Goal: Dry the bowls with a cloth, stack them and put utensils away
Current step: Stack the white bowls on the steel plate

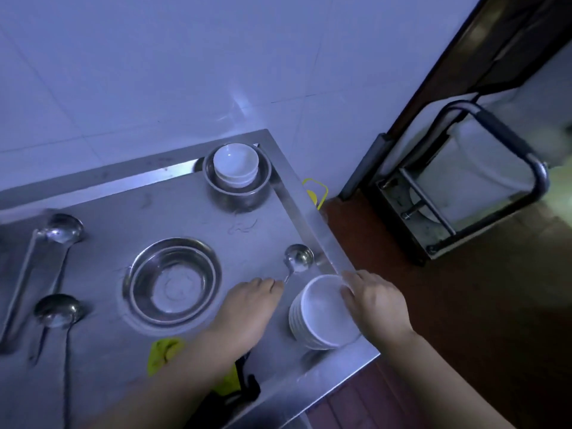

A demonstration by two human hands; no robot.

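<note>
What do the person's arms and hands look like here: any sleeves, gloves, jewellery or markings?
Both forearms are bare as far as the frame shows; no sleeves come into view. The left hand and right hand wear no gloves, and no rings, watch or bracelet show. The dim, bluish picture is too soft to show fine marks.

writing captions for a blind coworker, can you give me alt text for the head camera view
A person's right hand grips the rim of a stack of white bowls near the corner of a steel table, while the left hand reaches for a small ladle. An empty steel basin, more ladles and a yellow cloth lie around.
</note>
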